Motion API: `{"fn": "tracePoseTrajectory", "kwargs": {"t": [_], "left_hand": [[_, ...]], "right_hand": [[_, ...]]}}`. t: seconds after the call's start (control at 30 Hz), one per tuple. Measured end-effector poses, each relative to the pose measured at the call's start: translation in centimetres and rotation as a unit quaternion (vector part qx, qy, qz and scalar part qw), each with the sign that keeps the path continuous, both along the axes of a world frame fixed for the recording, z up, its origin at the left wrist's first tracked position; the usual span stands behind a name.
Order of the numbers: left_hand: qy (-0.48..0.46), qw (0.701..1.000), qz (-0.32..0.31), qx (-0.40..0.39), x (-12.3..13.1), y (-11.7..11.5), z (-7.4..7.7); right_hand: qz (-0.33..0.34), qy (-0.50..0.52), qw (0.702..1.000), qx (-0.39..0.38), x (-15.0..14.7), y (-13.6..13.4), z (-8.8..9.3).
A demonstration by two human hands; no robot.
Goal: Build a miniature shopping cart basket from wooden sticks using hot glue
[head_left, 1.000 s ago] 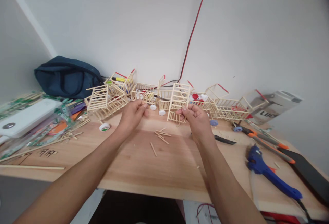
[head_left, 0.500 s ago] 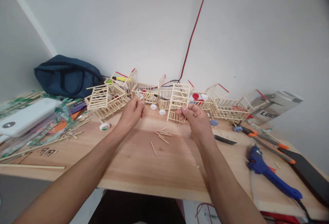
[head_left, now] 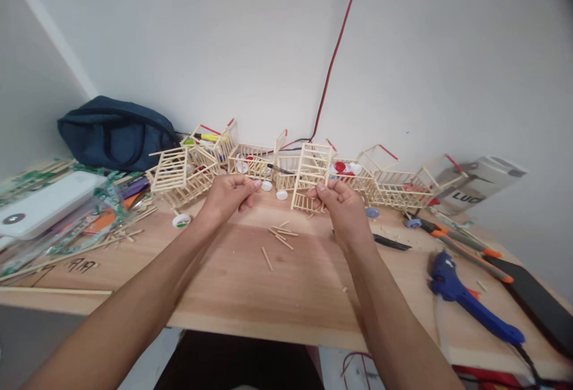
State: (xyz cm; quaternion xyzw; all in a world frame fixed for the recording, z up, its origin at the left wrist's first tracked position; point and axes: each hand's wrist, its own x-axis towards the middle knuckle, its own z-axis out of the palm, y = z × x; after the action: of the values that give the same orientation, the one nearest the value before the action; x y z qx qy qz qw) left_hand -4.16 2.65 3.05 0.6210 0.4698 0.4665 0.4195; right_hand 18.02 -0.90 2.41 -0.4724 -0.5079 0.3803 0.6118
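Observation:
My right hand [head_left: 344, 205] pinches the lower right corner of a small ladder-like lattice of thin wooden sticks [head_left: 311, 169], tilted up off the table. To its left, my left hand [head_left: 230, 197] is closed, thumb against fingertips; whatever it may hold is hidden. Two white bottle caps [head_left: 282, 195] lie between the hands. Below them, several short cut sticks [head_left: 281, 236] are scattered on the wooden table [head_left: 250, 294]. Behind the hands stand little stick-built carts with red-tipped handles [head_left: 400, 187], and another stick cart [head_left: 183, 178] with a white cap wheel leans at the left.
At the right lie a blue glue gun [head_left: 474, 303], orange-handled pliers [head_left: 474, 252], a black knife [head_left: 391, 242] and a black slab [head_left: 532, 300]. A navy pouch [head_left: 119, 130], a white power bank [head_left: 51, 203] and plastic wrappers [head_left: 96, 223] crowd the left. The wall rises behind.
My left hand has moved slightly down, turning so that thumb and fingertips point right, toward the lattice. My right hand keeps its hold on the lattice, nearly still.

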Motion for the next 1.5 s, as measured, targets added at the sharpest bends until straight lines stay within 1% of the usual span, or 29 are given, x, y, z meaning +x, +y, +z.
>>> {"fn": "tracePoseTrajectory", "kwargs": {"t": [0.1,0.17,0.23,0.33,0.4,0.43,0.5,0.57,0.6,0.67,0.77,0.83,0.97,1.03,1.13,1.27,1.4,1.5], "left_hand": [[0.077,0.995,0.055,0.037,0.0,0.2,0.2],[0.121,0.989,0.06,0.065,0.0,0.4,0.1],[0.171,0.981,0.045,0.083,-0.1,0.6,-0.2],[0.253,0.96,0.017,0.118,-0.3,0.8,-1.2],[0.278,0.95,-0.017,0.141,-0.4,0.9,-1.8],[0.281,0.947,-0.024,0.155,-0.5,0.8,-2.0],[0.273,0.944,-0.024,0.185,-0.4,0.7,-2.0],[0.253,0.946,-0.009,0.202,-0.4,0.5,-1.6],[0.241,0.951,0.001,0.196,-0.3,0.4,-1.3],[0.218,0.964,0.02,0.152,-0.2,0.2,-0.8],[0.184,0.978,0.039,0.09,0.0,0.1,-0.5],[0.162,0.982,0.04,0.087,0.3,0.1,-0.6],[0.123,0.983,0.014,0.134,0.7,-0.1,-0.5],[0.084,0.991,-0.017,0.105,0.8,-0.4,-0.2],[0.027,0.998,-0.059,0.017,1.0,-0.7,-0.2],[-0.002,0.993,-0.107,-0.059,1.6,-0.8,-1.0],[-0.025,0.989,-0.116,-0.084,2.3,-0.9,-2.0],[-0.031,0.99,-0.12,-0.07,2.6,-1.1,-2.3]], "right_hand": [[0.001,-0.001,1.0,0.005,0.1,0.0,0.0],[0.005,-0.001,1.0,0.006,0.1,0.0,-0.1],[0.006,0.001,1.0,0.003,0.1,0.0,-0.1],[0.0,0.001,1.0,-0.002,0.1,0.1,-0.1],[-0.003,-0.004,1.0,-0.002,0.1,0.1,-0.1],[-0.003,-0.005,1.0,-0.001,0.1,0.1,-0.1],[-0.002,-0.005,1.0,-0.001,0.0,0.1,0.0],[0.0,-0.003,1.0,-0.001,0.0,0.0,0.0],[0.001,-0.003,1.0,-0.001,0.0,0.0,0.0],[0.001,-0.003,1.0,0.0,-0.1,0.0,0.0],[0.002,-0.003,1.0,-0.003,-0.2,0.0,-0.1],[0.004,-0.002,1.0,-0.007,-0.3,0.0,-0.1],[0.014,-0.001,1.0,-0.01,-0.6,-0.1,-0.2],[0.016,-0.006,1.0,-0.012,-0.7,-0.1,-0.2],[0.021,-0.015,1.0,-0.013,-0.8,-0.1,-0.3],[0.024,-0.026,0.999,-0.017,-1.0,0.0,-0.6],[0.033,-0.035,0.998,-0.026,-1.5,-0.1,-1.0],[0.044,-0.041,0.998,-0.029,-1.8,-0.1,-1.2]]}}
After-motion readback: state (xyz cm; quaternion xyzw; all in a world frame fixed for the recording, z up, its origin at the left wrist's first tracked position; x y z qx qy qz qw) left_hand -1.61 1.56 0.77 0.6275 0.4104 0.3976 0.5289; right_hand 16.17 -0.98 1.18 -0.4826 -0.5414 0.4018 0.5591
